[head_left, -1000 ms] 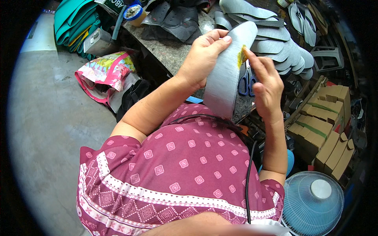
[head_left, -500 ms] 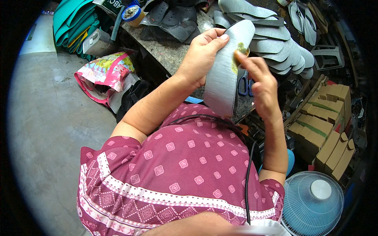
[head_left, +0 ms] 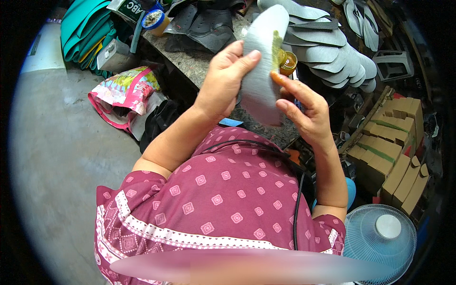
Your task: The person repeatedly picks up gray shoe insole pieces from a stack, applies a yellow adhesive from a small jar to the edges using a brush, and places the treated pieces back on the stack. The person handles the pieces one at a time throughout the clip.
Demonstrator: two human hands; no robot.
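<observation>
My left hand [head_left: 225, 78] is closed on a long grey shoe insole [head_left: 260, 66], gripping its left edge with the thumb on top. The insole stands tilted, its rounded end up. A wet yellow-green smear [head_left: 275, 47] runs along its right edge. My right hand [head_left: 308, 107] holds nothing; its fingers are apart. Amber paste coats its index fingertip, which touches the insole's right edge below the smear. Just behind, a jar of amber paste [head_left: 288, 63] is partly hidden by the insole.
Several grey insoles [head_left: 327, 52] lie fanned out at the back right. Black shoe uppers [head_left: 204, 26] and a blue-rimmed tub [head_left: 153, 20] sit on the stone worktop [head_left: 183, 61]. Cardboard boxes [head_left: 375, 161] and a fan [head_left: 380, 242] stand at right; a pink-edged bag [head_left: 126, 95] at left.
The insole and my left hand have moved left and slightly up. My right index finger has slid down the insole's edge, the smear now reaches along that edge, and the jar shows more.
</observation>
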